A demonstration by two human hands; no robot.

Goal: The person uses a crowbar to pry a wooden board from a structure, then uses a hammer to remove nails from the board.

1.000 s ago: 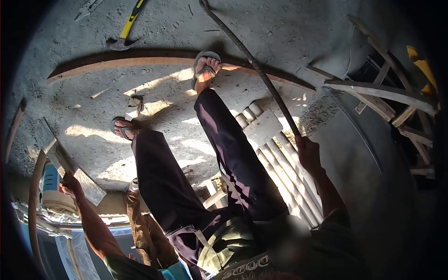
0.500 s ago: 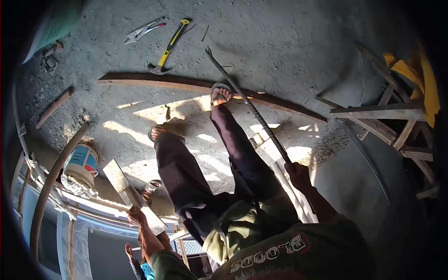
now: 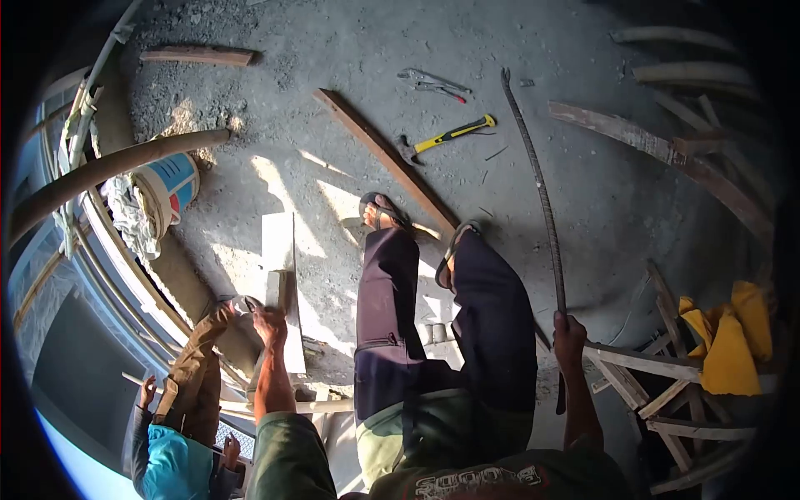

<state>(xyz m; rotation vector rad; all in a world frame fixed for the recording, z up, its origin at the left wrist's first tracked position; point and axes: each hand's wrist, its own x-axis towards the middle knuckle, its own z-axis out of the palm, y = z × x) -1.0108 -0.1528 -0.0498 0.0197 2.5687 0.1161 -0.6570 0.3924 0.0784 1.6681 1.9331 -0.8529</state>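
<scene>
My left hand [image 3: 268,325] is closed at the end of a short wood block on a long pale wooden board [image 3: 277,237]. The join between block and board is partly covered by my fingers. My right hand [image 3: 570,340] wraps round a dark ribbed pry bar [image 3: 537,171], near its lower end. Its small forked tip points away over the concrete floor. Left of the bar lie a yellow-and-black claw hammer [image 3: 450,134] and a pair of locking pliers [image 3: 435,82]. A brown timber strip [image 3: 383,154] lies just ahead of my feet.
Another person [image 3: 179,454] in a blue top is at lower left. A paint bucket [image 3: 171,187] stands beside a curved pole [image 3: 117,171]. On the right are a wooden frame [image 3: 667,392] with yellow cloth [image 3: 729,350] and a long plank [image 3: 642,137].
My view has turned, so the floor tools appear further right and the bucket higher. The pry bar now stands more upright in view. Both hands keep their holds.
</scene>
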